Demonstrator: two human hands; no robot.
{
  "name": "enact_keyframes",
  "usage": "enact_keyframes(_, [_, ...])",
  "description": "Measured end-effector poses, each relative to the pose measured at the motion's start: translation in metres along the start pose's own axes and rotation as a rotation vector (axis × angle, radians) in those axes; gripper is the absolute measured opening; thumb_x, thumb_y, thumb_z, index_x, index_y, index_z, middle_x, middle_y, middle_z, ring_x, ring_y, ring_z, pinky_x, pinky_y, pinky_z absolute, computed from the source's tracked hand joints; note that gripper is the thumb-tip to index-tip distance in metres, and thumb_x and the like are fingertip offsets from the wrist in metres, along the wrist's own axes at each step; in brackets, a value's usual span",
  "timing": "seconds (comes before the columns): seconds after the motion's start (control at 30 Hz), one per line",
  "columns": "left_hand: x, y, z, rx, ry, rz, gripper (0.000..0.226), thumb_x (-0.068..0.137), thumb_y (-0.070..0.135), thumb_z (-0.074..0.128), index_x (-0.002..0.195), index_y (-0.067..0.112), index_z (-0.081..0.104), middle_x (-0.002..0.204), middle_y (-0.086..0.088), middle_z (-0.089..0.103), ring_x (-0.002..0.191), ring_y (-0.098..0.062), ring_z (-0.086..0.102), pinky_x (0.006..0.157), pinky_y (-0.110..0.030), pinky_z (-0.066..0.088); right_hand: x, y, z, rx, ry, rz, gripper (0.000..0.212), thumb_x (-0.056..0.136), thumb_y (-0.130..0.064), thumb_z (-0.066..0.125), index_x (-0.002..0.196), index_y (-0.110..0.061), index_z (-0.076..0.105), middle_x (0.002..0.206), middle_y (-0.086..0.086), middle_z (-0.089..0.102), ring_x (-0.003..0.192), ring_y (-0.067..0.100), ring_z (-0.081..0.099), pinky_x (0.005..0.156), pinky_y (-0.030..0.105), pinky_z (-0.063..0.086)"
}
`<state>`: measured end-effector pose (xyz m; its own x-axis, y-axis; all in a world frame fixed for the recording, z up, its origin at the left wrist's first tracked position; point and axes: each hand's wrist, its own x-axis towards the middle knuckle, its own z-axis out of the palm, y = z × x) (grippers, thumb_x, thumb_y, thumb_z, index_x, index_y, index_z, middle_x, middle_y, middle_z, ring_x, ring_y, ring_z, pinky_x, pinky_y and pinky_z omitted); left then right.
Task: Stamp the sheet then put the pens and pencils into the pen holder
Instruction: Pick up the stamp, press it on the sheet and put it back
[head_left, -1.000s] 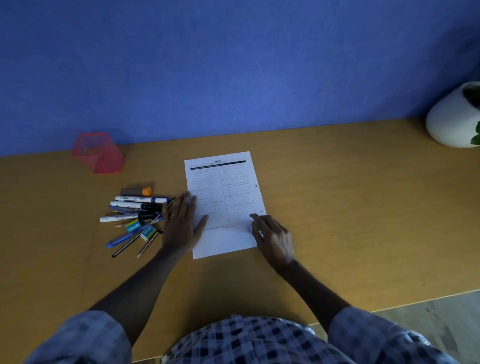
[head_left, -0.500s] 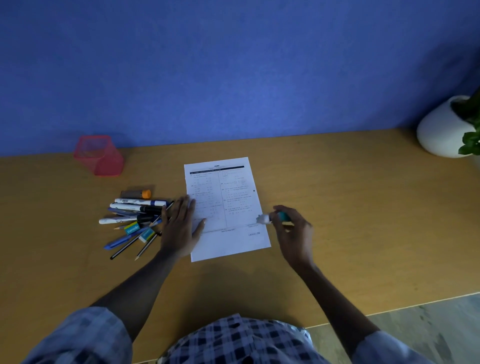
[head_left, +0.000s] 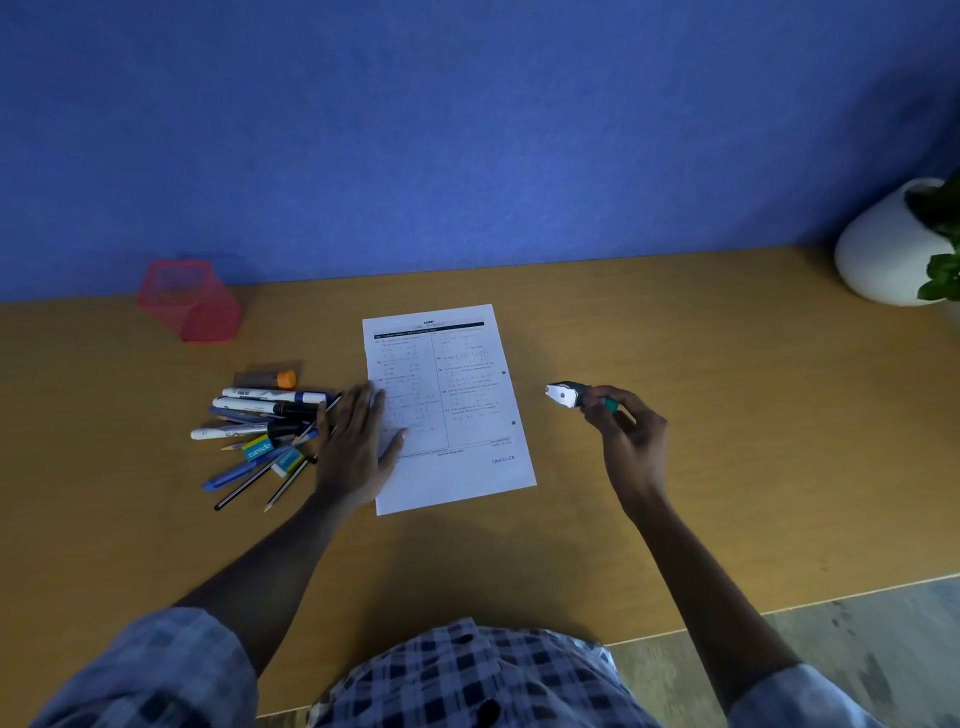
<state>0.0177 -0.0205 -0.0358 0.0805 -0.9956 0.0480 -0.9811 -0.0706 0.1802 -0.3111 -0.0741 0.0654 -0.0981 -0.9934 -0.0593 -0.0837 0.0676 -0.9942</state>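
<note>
The wall behind was blue, and a wide wooden desk (head_left: 675, 519) stretched out in front of me. A white sheet (head_left: 457, 415) of printed paper lay flat in the middle of the desk. Near its bottom right corner it had the word CANCELLED (head_left: 503, 460) stamped on it. My left hand (head_left: 358, 447) lay flat and loose, fingers spread, pressing on the left edge of the sheet and gripping nothing. My right hand (head_left: 626, 441) was off to the right of the sheet, up above the desk. Its fingers were curled tight around a small stamp (head_left: 576, 396) that was white and green, with the white end pointing back toward the paper. Just beside my left hand, on the left, was a messy pile of pens and pencils (head_left: 265, 431) lying on the desk, with two little erasers (head_left: 272, 453) mixed in. A few of the pencils touched my fingers. The pink pen holder (head_left: 189, 301) stood farther back on the left, close to the wall and well apart from the pile. A round white plant pot (head_left: 883, 249) with green leaves sat at the far right edge of the desk. My checked shirt showed at the bottom.
</note>
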Motion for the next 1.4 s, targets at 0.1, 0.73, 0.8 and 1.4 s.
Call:
enact_keyframes(0.1, [0.0,0.001,-0.001,0.007,-0.002,-0.005,0.07,0.095,0.058,0.026,0.147,0.01,0.034,0.156,-0.01,0.033,0.147,-0.027,0.025,0.121,-0.055,0.006,0.008,0.002,-0.007,-0.04,0.004,-0.016,0.011,0.088,-0.012,0.069,0.091,-0.021,0.074,0.103,-0.001,0.073,0.1,0.02,0.07,0.084,0.032,0.055])
enact_keyframes(0.73, [0.001,0.0,0.0,-0.013,-0.014,-0.014,0.071,0.094,0.059,0.026,0.146,0.011,0.034,0.155,-0.01,0.034,0.146,-0.028,0.027,0.119,-0.056,0.008,0.04,-0.024,-0.029,0.527,0.031,0.307,0.016,0.096,-0.017,0.059,0.106,-0.016,0.072,0.088,-0.007,0.07,0.08,0.005,0.066,0.078,0.018,0.055])
enact_keyframes(0.8, [0.001,0.001,0.0,-0.017,-0.011,-0.013,0.071,0.094,0.058,0.026,0.146,0.011,0.035,0.155,-0.011,0.034,0.145,-0.028,0.027,0.119,-0.056,0.008,0.043,-0.028,-0.029,0.634,0.004,0.369,0.02,0.098,-0.019,0.055,0.107,-0.015,0.072,0.09,-0.007,0.072,0.079,0.005,0.067,0.075,0.017,0.055])
enact_keyframes(1.4, [0.001,0.005,-0.006,-0.006,-0.046,-0.023,0.072,0.094,0.059,0.025,0.147,0.01,0.034,0.155,-0.011,0.035,0.145,-0.029,0.029,0.12,-0.056,0.01,0.073,-0.018,-0.035,0.796,-0.055,0.511,0.018,0.094,-0.011,0.058,0.105,-0.006,0.07,0.092,0.004,0.073,0.081,0.011,0.069,0.077,0.02,0.058])
